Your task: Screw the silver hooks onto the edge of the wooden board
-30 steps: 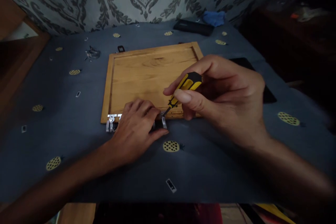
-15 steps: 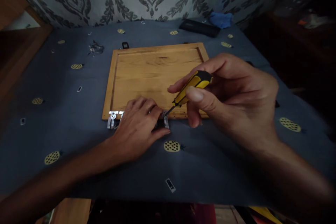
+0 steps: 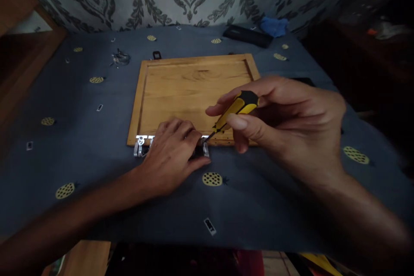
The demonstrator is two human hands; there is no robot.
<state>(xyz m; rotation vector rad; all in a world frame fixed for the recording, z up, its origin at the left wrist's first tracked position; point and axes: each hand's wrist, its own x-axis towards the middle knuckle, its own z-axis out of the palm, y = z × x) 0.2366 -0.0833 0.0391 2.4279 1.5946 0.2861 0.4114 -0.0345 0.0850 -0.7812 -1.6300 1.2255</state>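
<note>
A wooden panel [image 3: 187, 90] with a raised frame lies flat on a blue cloth. Along its near edge sits a shiny metal bracket [image 3: 140, 145] with hook-like ends. My left hand [image 3: 170, 157] lies over the middle of that bracket, fingers curled and pressing it against the panel's edge. My right hand [image 3: 284, 120] is closed round a yellow and black screwdriver [image 3: 234, 111]. The screwdriver slants down to the left, and its tip meets the bracket's right end beside my left fingertips.
The blue cloth [image 3: 258, 198] with yellow pineapple prints covers the table. A small heap of metal parts [image 3: 120, 58] lies at the far left. A black flat case [image 3: 247, 35] and a blue rag [image 3: 273, 26] lie by the patterned wall. Small black tags dot the cloth.
The view has shifted slightly. My right hand has turned the screwdriver a little, with the handle now lower and more level. My left hand stays on the bracket.
</note>
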